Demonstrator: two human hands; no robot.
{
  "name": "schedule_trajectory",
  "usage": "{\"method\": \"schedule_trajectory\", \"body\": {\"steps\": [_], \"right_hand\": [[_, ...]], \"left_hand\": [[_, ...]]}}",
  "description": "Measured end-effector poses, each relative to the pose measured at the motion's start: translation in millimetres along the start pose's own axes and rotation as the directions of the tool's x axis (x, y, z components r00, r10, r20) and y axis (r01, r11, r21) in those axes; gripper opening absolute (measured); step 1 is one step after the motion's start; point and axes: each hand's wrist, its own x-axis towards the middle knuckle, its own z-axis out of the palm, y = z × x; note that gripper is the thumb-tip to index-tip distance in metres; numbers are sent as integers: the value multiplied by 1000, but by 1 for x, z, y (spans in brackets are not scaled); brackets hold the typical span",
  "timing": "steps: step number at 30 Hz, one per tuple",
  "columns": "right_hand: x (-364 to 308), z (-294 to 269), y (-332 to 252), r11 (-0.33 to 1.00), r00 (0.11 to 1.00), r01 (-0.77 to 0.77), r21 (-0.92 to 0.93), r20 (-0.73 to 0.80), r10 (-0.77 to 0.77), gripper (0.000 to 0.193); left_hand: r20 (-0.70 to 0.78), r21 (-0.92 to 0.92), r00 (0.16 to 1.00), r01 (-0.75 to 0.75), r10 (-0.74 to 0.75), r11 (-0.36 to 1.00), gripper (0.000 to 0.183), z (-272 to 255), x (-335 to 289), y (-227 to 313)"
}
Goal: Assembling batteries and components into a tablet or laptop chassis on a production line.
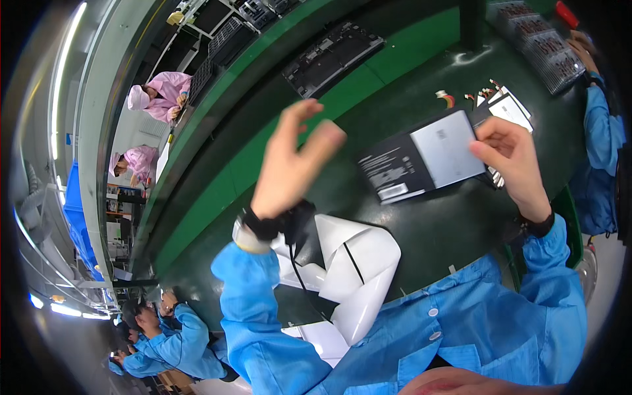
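A white sheet (359, 263) curls nearest, at 6 o'clock. The left hand (288, 164), at 11, splays empty; the right hand (512, 155), at 3, pinches a flat pack (424, 158) over the tabletop (434, 237). Partway, I'd judge: pack taken up, not released; white-labelled pieces (510, 112) lie farther, at 2.

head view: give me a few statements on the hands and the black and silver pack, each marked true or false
1. The right hand holds the black-and-silver pack. True.
2. Both hands grip the pack. False: the left hand is apart from it.
3. The pack's silver part is nearer the right hand than its black part. True.
4. The person wears pink sleeves. False: the sleeves are blue.
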Motion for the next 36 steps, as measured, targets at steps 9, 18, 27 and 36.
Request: {"method": "schedule_trajectory", "body": {"steps": [9, 18, 27, 36], "right_hand": [[-33, -48, 14, 996, 972, 44, 71, -234, -26, 12], [-52, -76, 23, 997, 950, -19, 80, -308, 42, 16], [-60, -83, 32, 993, 945, -20, 112, -323, 56, 15], [-59, -79, 23, 986, 957, 61, 158, -291, -12, 16]], "left_hand": [[-83, -514, 772, 509, -630, 691, 52, -13, 129, -144], [72, -572, 729, 589, -680, 571, 14, -31, 173, -173], [88, -829, 873, 332, -480, 450, 19, -2, 155, -118], [110, -753, 898, 355, -426, 554, 28, -15, -39, -105]]}}
